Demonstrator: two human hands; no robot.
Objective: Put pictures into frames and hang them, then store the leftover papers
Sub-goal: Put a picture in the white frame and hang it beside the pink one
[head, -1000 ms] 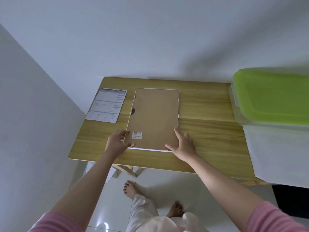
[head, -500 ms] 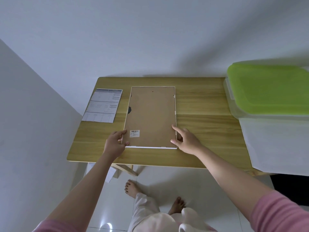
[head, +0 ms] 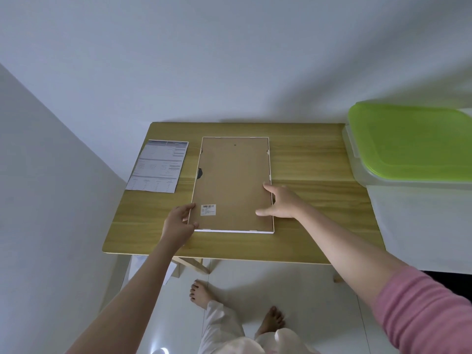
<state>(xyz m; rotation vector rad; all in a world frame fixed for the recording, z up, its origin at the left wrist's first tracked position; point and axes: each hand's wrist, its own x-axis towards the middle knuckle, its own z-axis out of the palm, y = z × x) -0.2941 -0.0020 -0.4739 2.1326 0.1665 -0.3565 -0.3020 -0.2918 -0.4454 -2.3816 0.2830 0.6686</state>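
Note:
A white picture frame (head: 232, 175) lies face down on the wooden table (head: 306, 221), its brown backing board up with a barcode label near the front left. My left hand (head: 178, 223) grips the frame's front left corner, fingers curled over its edge. At the frame's right edge, near the front, rests my right hand (head: 281, 203) with spread fingers, forefinger along the side and thumb on the backing. A printed paper (head: 158, 166) lies flat to the left of the frame.
A clear plastic storage box with a green lid (head: 408, 141) stands at the table's right end, over a white surface (head: 421, 226). Walls close in behind and on the left. My bare feet (head: 201, 293) stand on the white tiled floor below the table's front edge.
My right hand has slid from the frame's front edge up along its right side. The frame now lies squarer on the table. My left hand stays at the front left corner.

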